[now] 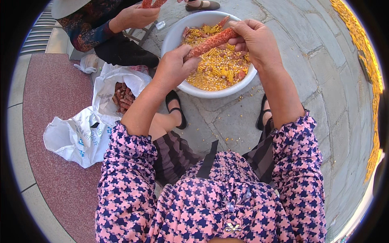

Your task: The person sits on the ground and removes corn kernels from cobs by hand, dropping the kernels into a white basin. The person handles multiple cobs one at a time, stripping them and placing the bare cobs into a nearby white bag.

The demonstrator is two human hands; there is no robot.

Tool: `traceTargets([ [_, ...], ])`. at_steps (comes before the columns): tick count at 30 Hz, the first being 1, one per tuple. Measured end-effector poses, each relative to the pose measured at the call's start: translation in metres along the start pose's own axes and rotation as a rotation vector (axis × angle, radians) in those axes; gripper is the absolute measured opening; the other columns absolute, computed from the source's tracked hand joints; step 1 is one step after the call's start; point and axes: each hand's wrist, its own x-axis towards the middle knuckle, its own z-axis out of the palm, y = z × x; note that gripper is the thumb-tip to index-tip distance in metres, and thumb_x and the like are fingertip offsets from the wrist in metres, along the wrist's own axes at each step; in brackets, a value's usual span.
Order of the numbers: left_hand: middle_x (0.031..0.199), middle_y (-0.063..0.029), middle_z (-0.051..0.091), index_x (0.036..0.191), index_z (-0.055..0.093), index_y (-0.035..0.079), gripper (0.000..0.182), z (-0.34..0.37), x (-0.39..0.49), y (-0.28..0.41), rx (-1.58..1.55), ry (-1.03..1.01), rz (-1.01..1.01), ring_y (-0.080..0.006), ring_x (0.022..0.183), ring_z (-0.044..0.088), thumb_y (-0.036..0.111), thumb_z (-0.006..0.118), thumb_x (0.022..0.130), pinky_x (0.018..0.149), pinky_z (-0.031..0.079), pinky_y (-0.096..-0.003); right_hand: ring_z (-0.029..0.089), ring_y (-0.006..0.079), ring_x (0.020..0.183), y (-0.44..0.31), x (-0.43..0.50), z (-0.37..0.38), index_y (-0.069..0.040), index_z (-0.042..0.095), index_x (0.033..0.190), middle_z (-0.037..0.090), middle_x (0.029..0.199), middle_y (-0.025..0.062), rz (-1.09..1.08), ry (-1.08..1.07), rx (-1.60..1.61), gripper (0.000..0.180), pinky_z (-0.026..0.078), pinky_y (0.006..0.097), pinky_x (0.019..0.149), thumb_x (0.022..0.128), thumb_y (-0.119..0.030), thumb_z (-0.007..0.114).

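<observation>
A red corn cob, bare of kernels over the part that shows, is held level above a large white basin. My left hand is closed around its lower left end. At the upper right end, my right hand grips it between thumb and fingers. Beneath, the white basin holds loose yellow corn kernels, broken pieces of cob with kernels on them and bits of red cob. Another cob piece sticks up at the basin's far rim, just beyond the held cob.
A white woven sack with red cobs inside lies open at the left. Across from me, at the upper left, sits a person whose hand holds red cobs. Scattered kernels dot the stone paving. Yellow corn lines the right edge.
</observation>
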Motion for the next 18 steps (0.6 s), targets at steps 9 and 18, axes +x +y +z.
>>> traceTargets([
  [9,0.118,-0.0169,0.058,0.134,0.045,-0.003,0.074,-0.009,0.000,-0.007,-0.091,0.011,0.041,-0.0206,0.091,0.059,0.032,0.075,0.076,0.081,0.050,-0.0311,0.067,0.0132,0.071,0.010,0.005,0.003,0.001,0.066,0.095,0.067,0.086,0.0078,0.028,-0.184,0.003,0.016,0.054,0.0219,0.063,0.086,-0.011,0.062],
  [18,0.080,-0.0032,0.066,0.108,0.065,0.000,0.034,-0.082,-0.038,-0.027,-0.168,0.301,0.024,-0.0092,0.072,0.059,0.021,0.070,0.082,0.065,0.048,-0.0258,0.058,0.0172,0.105,0.014,0.013,0.005,0.004,0.054,0.123,0.061,0.112,0.0115,-0.050,-0.307,-0.235,0.056,0.048,0.0298,0.086,0.084,-0.035,0.065],
])
